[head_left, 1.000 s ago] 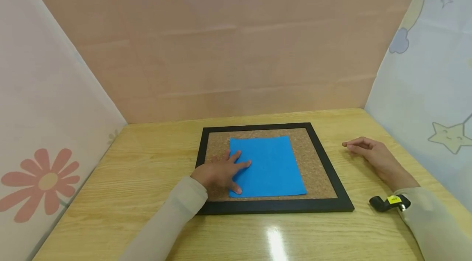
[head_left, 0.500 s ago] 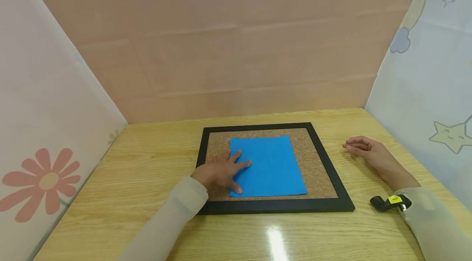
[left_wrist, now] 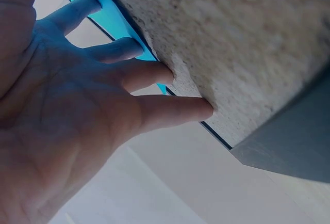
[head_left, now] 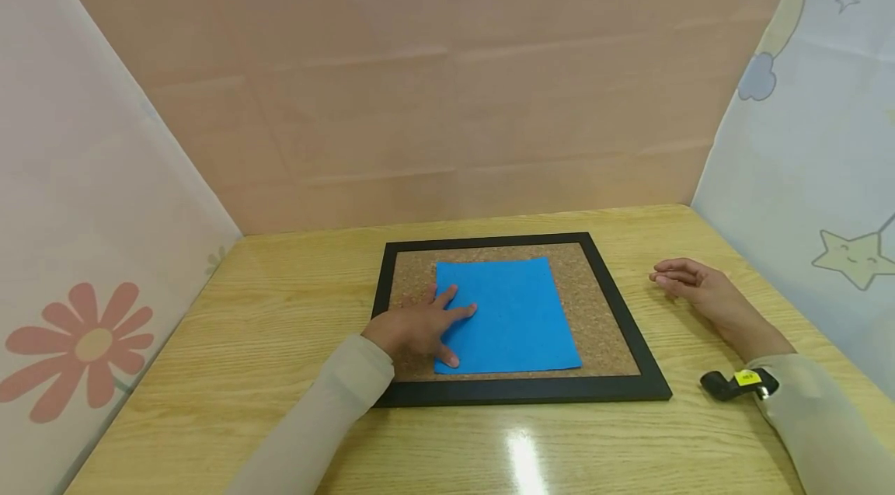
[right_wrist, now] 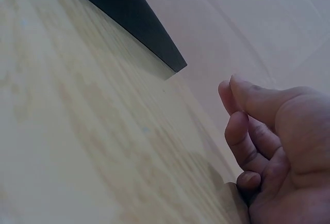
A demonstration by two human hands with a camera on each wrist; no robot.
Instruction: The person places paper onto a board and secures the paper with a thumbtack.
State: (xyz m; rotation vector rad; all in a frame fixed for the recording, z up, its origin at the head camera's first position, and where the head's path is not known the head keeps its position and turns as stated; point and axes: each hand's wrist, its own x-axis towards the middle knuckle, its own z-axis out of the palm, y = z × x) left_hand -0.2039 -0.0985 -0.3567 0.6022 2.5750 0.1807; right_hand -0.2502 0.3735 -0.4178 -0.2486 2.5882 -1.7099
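A blue square sheet (head_left: 513,316) lies flat on a cork board (head_left: 601,316) with a black frame (head_left: 531,391). My left hand (head_left: 419,326) rests on the sheet's left edge with its fingers spread. In the left wrist view, some fingertips of the left hand (left_wrist: 77,90) touch the blue sheet (left_wrist: 111,20), while others press on the bare cork (left_wrist: 232,43). To the right of the board, my right hand (head_left: 713,297) rests near the table with fingers loosely bent. In the right wrist view, the right hand (right_wrist: 278,141) holds nothing, its thumb close to the index finger.
The wooden table (head_left: 280,293) is backed by a plain peach-coloured sheet (head_left: 447,91). Printed panels stand at both sides, the left one with a red flower (head_left: 91,343). A black strap with a yellow label (head_left: 746,378) is at my right wrist.
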